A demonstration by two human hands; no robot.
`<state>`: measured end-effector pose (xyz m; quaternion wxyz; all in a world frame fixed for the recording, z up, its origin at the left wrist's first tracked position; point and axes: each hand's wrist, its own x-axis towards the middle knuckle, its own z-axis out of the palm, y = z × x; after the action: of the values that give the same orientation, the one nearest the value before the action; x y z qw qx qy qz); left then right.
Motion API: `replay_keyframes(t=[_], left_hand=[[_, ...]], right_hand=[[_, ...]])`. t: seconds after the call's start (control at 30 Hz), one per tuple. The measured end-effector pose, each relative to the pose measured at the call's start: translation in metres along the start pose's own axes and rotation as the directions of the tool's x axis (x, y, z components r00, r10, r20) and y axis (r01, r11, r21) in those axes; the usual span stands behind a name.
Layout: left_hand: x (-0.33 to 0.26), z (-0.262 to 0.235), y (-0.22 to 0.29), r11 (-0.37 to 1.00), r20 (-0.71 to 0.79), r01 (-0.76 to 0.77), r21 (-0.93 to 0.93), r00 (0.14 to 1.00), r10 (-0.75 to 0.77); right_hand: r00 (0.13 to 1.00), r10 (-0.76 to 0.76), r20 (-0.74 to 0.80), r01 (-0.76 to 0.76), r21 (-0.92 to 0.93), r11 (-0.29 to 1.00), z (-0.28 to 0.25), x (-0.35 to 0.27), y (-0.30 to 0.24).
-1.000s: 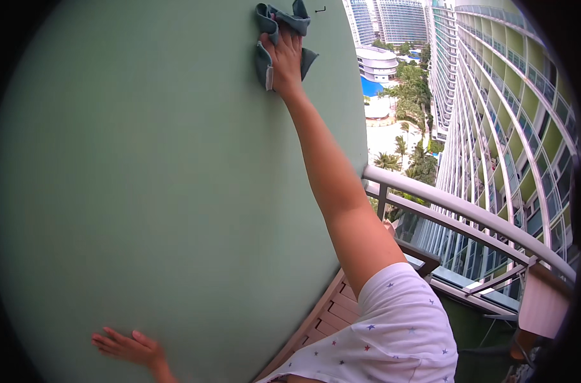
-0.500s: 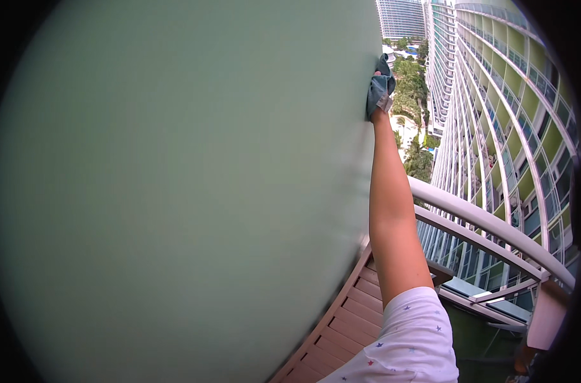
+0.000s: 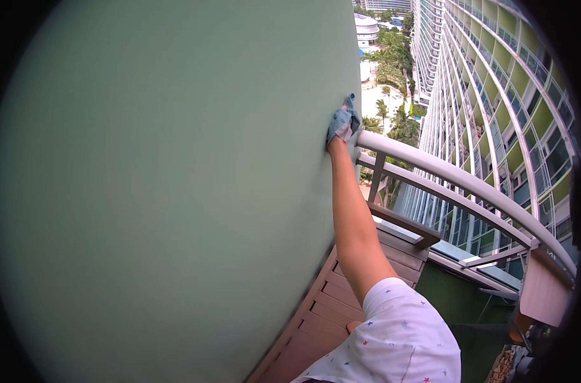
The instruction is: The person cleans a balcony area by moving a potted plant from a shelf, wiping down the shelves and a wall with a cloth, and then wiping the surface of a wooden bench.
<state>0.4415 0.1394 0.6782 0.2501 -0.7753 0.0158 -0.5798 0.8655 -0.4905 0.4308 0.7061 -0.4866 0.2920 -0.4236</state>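
My right hand [image 3: 343, 131] is pressed against a smooth grey-green wall [image 3: 175, 179], close to its far vertical edge. It holds a blue-grey cloth [image 3: 349, 117], bunched around the fingers, with one corner sticking up past them. The cloth covers most of the fingers. The bare right arm [image 3: 354, 217] is stretched out straight from a white sleeve with small coloured stars. Just right of the cloth, the rounded top bar of a pale metal railing [image 3: 431, 161] meets the wall. My left hand is out of the picture.
Brown slatted decking [image 3: 322, 313] runs along the wall's foot, with a low brown bench-like frame [image 3: 405, 223] by the railing. A wooden table top [image 3: 544, 287] stands at right over dark green flooring [image 3: 450, 300]. Past the railing are a deep drop, palms and curved high-rise balconies.
My right hand and cloth have slid down the wall, from well above the railing to about its top bar. The view has shifted, showing more decking and floor.
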Motion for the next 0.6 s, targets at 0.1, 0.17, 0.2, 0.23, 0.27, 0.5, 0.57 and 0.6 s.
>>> replay_keyframes(t=[0.1,0.17,0.2,0.23,0.27,0.5,0.57,0.6], left_hand=[[0.016,-0.031,-0.003,0.986,-0.008,-0.067,0.152,0.998,0.069],[0.013,-0.024,0.000,0.988,0.017,-0.020,0.153,1.000,0.017],[0.011,-0.020,0.002,0.990,0.024,-0.029,0.136,0.999,0.026],[0.010,-0.017,0.004,0.992,0.036,-0.018,0.126,0.999,0.013],[0.009,-0.013,0.008,0.994,0.042,-0.003,0.112,0.999,-0.001],[0.004,-0.027,-0.011,0.982,0.090,-0.028,0.185,0.996,0.012],[0.013,-0.036,-0.010,0.974,0.055,-0.140,0.176,0.990,0.133],[0.015,-0.040,-0.009,0.969,0.069,-0.152,0.193,0.988,0.141]], right_hand=[[0.721,-0.692,0.034,0.684,0.131,0.718,0.080,-0.130,-0.166],[0.514,-0.835,0.195,0.812,0.202,0.547,0.080,-0.217,-0.250],[0.354,-0.918,0.179,0.889,0.240,0.390,0.074,-0.257,-0.265],[0.214,-0.939,0.269,0.916,0.278,0.288,0.058,-0.290,-0.274],[0.216,-0.937,0.275,0.923,0.255,0.288,0.045,-0.296,-0.265],[0.787,-0.548,0.283,0.520,0.174,0.836,-0.004,-0.196,-0.047],[0.933,-0.322,0.160,0.322,0.025,0.946,-0.015,-0.157,0.079],[0.972,-0.226,0.062,0.229,-0.061,0.971,-0.026,-0.146,0.140]])
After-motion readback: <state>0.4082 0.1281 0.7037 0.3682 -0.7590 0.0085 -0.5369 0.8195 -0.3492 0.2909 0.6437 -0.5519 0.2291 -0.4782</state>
